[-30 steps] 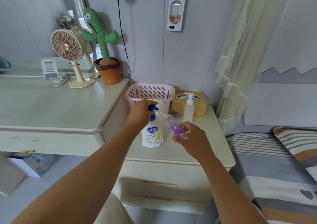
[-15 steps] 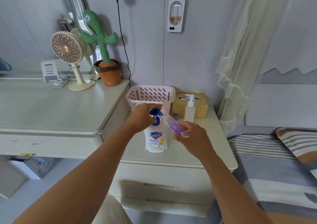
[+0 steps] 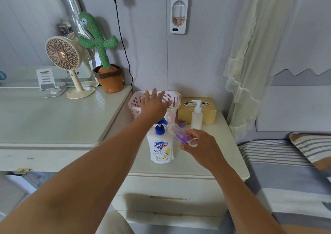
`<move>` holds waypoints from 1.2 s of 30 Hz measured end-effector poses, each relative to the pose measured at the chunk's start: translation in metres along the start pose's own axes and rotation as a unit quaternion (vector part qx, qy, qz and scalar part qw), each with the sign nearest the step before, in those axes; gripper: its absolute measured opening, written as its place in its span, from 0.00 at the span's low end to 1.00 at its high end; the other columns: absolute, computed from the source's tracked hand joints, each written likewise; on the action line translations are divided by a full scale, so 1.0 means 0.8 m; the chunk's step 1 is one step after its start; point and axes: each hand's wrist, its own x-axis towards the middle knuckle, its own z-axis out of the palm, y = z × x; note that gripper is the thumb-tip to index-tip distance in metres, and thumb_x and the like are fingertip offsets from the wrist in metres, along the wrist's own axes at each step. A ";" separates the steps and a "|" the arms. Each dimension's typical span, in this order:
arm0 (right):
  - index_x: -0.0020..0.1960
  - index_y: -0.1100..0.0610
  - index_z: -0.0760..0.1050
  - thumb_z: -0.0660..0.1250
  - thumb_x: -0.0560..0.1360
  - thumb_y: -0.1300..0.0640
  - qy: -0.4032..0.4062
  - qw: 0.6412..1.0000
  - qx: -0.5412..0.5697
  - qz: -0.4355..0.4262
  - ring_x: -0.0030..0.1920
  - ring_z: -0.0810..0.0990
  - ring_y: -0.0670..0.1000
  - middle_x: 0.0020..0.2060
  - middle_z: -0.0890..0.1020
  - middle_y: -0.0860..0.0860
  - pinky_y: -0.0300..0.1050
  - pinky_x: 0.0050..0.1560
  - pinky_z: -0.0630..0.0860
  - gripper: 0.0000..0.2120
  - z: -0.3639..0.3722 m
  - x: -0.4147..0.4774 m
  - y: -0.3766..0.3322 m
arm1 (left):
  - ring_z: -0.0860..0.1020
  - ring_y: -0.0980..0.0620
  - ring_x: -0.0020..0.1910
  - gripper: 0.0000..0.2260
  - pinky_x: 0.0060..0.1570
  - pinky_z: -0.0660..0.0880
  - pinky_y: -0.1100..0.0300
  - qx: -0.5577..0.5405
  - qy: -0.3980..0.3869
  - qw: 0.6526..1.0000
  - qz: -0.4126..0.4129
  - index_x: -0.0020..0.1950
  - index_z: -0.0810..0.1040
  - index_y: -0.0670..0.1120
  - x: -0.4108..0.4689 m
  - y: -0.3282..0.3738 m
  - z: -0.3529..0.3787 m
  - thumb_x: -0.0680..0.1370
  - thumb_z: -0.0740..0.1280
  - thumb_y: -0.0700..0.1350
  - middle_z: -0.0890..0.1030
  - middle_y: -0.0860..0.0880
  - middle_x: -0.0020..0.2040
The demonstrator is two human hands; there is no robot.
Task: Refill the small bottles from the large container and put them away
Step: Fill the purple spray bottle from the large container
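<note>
A large white soap container (image 3: 160,148) with a blue pump top stands on the nightstand (image 3: 206,164). My right hand (image 3: 200,147) grips a small clear bottle (image 3: 179,134) with purple markings, tilted so its mouth meets the blue pump spout. My left hand (image 3: 155,104) hovers above the pump with fingers spread and straight, holding nothing, in front of the pink basket (image 3: 134,104). A small white pump bottle (image 3: 196,116) stands upright behind, next to the tissue box.
A yellow tissue box (image 3: 209,114) sits at the back of the nightstand. On the higher dresser (image 3: 53,122) to the left stand a fan (image 3: 68,61), a cactus toy in a pot (image 3: 103,58) and a phone stand (image 3: 46,79). A bed (image 3: 286,162) lies on the right.
My left hand has lifted off the blue pump head and opened, now raised in front of the basket. The right hand still holds the small bottle at the spout.
</note>
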 end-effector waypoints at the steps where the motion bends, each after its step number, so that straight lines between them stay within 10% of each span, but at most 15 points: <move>1: 0.61 0.49 0.75 0.73 0.70 0.46 -0.001 1.000 0.000 -0.001 0.45 0.77 0.43 0.53 0.80 0.47 0.30 0.42 0.70 0.21 0.000 0.001 0.001 | 0.41 0.40 0.76 0.25 0.72 0.42 0.41 0.019 -0.011 1.000 -0.002 0.78 0.54 0.52 0.004 0.002 0.006 0.82 0.52 0.56 0.46 0.45 0.79; 36: 0.59 0.48 0.72 0.71 0.72 0.51 0.023 0.996 0.087 0.007 0.46 0.75 0.42 0.50 0.77 0.42 0.24 0.39 0.68 0.17 0.010 -0.021 -0.010 | 0.33 0.44 0.75 0.30 0.65 0.29 0.35 0.014 -0.063 0.997 -0.033 0.77 0.49 0.60 -0.005 -0.007 0.027 0.77 0.43 0.69 0.39 0.52 0.78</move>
